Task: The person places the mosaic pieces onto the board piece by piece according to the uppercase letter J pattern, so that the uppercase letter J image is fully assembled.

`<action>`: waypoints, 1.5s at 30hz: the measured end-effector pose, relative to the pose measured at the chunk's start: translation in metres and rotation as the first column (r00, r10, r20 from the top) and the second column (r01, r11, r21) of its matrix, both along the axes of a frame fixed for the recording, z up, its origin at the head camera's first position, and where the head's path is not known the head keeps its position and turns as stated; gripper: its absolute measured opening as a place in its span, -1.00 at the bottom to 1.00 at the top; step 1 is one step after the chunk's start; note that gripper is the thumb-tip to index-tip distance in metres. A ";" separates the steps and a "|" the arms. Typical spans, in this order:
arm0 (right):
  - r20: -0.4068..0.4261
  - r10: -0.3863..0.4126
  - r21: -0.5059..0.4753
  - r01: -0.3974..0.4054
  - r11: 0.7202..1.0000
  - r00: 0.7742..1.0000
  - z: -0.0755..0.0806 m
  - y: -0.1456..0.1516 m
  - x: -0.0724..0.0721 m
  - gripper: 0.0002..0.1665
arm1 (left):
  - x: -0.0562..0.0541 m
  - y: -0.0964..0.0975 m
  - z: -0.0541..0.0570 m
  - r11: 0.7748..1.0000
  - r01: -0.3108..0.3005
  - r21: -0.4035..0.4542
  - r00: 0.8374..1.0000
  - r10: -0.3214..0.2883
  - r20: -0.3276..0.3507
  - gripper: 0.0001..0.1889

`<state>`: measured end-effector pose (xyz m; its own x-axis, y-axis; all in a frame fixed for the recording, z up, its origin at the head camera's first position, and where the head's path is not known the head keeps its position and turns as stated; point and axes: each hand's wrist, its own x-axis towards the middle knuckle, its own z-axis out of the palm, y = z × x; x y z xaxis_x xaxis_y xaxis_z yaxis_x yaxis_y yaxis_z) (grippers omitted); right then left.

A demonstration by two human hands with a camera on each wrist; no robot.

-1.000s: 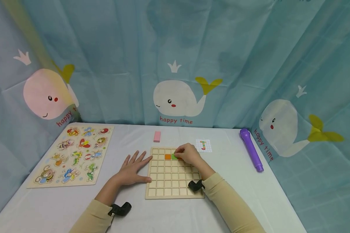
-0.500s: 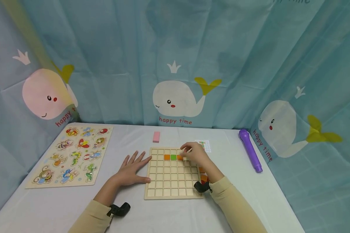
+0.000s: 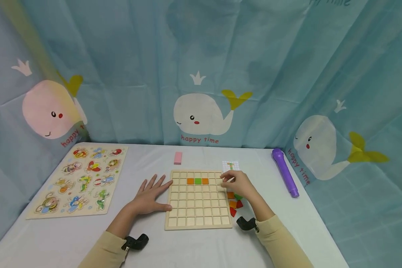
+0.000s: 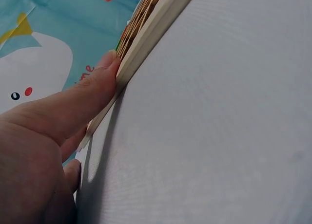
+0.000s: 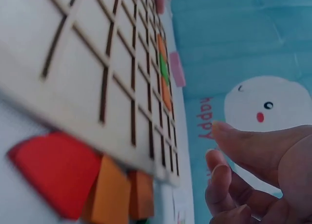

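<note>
A wooden grid board [image 3: 199,204] lies on the table. In one of its upper rows sit an orange tile [image 3: 190,181], a green tile [image 3: 198,181] and another orange tile [image 3: 205,181], side by side. My left hand [image 3: 149,197] is spread flat at the board's left side, thumb and fingertips touching its edge. My right hand [image 3: 239,184] hovers over the board's upper right edge, thumb and fingers apart with nothing between them, as the right wrist view also shows. Below it, along the board's right side, lie loose red [image 5: 56,173], orange [image 5: 111,192] and green pieces.
A pattern card [image 3: 230,164] lies behind my right hand, partly covered by it. A pink block [image 3: 178,158] stands beyond the board. At right is a purple microphone-shaped stick [image 3: 285,173]; at left, a wooden insect puzzle [image 3: 78,182]. A whale-print curtain [image 3: 137,74] hangs behind the table.
My right hand has let go of the green tile in the row and moved right, off the tiles to the board's edge. The loose pieces have come into view. My left hand stays in place.
</note>
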<state>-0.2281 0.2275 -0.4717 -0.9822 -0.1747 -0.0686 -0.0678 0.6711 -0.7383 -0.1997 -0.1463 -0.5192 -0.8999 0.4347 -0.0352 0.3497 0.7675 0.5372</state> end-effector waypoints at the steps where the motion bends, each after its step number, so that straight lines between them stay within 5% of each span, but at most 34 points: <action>1: 0.010 0.004 0.002 -0.004 1.000 1.000 -0.002 0.004 0.002 -0.72 | 0.000 0.000 0.000 1.000 -0.004 -0.002 1.000 0.004 0.004 0.09; 16: 0.128 0.006 0.167 -0.027 0.986 0.992 -0.016 0.032 0.011 -0.78 | -0.004 -0.003 -0.005 0.999 -0.004 -0.032 1.000 0.005 0.027 0.10; 27: 0.098 0.003 0.110 -0.014 0.994 0.995 -0.008 0.032 -0.002 -0.75 | -0.004 -0.002 -0.005 1.000 -0.006 -0.022 1.000 0.006 0.019 0.10; 37: -0.015 0.097 0.044 -0.097 0.994 0.995 0.001 -0.007 -0.013 -0.89 | -0.003 -0.003 -0.004 1.000 -0.018 -0.015 0.999 0.018 0.027 0.10; 45: -0.005 0.147 0.043 -0.146 0.988 0.989 -0.001 -0.037 -0.016 -0.88 | -0.003 -0.001 -0.004 1.000 -0.007 -0.025 0.999 0.008 0.034 0.10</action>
<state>-0.2437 0.1908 -0.4727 -0.9468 -0.3138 -0.0714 -0.1732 0.6839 -0.7088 -0.2030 -0.1472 -0.5229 -0.9012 0.4266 -0.0768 0.3258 0.7835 0.5292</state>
